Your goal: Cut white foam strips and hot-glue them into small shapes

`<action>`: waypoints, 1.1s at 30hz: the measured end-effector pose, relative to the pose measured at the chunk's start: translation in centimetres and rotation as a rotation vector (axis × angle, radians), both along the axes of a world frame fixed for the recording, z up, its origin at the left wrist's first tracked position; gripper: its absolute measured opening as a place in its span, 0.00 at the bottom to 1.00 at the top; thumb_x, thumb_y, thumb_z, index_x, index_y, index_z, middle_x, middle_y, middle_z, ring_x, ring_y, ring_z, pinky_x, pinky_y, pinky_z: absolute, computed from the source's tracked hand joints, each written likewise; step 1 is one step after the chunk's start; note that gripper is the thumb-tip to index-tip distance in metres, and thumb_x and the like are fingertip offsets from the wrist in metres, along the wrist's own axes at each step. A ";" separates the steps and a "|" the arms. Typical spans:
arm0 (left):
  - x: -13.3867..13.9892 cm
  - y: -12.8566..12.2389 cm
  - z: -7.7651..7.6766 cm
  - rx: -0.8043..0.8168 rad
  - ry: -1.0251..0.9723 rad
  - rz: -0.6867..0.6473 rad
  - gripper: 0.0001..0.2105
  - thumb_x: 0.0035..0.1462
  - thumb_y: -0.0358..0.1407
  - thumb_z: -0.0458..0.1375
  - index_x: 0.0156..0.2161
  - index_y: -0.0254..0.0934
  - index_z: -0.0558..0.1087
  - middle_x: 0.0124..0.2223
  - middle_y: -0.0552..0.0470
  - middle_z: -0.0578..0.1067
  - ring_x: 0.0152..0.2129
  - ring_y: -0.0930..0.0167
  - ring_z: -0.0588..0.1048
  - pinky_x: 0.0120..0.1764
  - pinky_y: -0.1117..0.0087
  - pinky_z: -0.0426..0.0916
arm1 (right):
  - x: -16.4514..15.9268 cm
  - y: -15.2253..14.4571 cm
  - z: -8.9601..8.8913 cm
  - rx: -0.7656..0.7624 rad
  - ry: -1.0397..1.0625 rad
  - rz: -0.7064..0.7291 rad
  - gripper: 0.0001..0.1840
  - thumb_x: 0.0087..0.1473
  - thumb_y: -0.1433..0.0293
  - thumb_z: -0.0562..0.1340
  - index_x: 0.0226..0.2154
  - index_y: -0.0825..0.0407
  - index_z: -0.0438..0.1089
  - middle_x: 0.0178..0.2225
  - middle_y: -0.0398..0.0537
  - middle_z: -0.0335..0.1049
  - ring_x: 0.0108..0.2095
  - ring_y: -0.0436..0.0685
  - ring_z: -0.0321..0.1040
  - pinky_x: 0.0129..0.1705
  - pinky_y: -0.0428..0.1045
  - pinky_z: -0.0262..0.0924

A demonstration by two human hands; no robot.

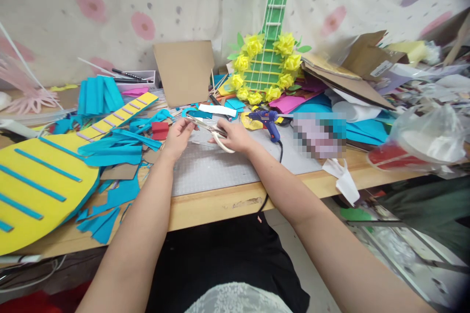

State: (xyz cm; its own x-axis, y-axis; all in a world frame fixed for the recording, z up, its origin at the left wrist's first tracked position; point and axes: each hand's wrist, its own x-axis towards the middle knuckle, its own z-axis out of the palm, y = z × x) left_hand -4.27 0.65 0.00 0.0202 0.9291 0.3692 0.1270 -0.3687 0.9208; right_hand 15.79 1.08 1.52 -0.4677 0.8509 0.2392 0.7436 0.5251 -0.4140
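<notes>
Scissors held between two hands above the mat

The scissors (215, 133) sit in the grasp of the right hand (237, 135), over the far part of the grey mat (213, 171) on the bench (216, 214). Their metal blades slant away toward the left hand (176, 138), whose fingers curl beside the tips; whether they grip anything is too small to tell. The handles are white, with rounded loops, and the blades slim and shiny.

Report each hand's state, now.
Left hand: fingers pinched closed near the scissors; what it holds cannot be told.
Right hand: closed, holding the scissors by the handles.
</notes>
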 end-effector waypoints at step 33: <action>0.2 -0.3 0.4 -0.017 0.027 0.025 0.15 0.53 0.47 0.54 0.28 0.36 0.70 0.29 0.52 0.73 0.31 0.72 0.70 0.39 0.71 0.63 | 0.1 0.6 -0.2 -0.010 0.019 -0.122 0.23 0.47 0.47 0.57 0.30 0.51 0.62 0.24 0.42 0.66 0.26 0.51 0.59 0.28 0.45 0.44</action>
State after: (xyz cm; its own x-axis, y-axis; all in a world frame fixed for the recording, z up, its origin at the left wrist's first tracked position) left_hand -4.11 0.38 0.44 0.0065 0.9355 0.3533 0.1615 -0.3496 0.9229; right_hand 15.92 1.65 1.28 -0.3557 0.9038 0.2380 0.7940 0.4266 -0.4331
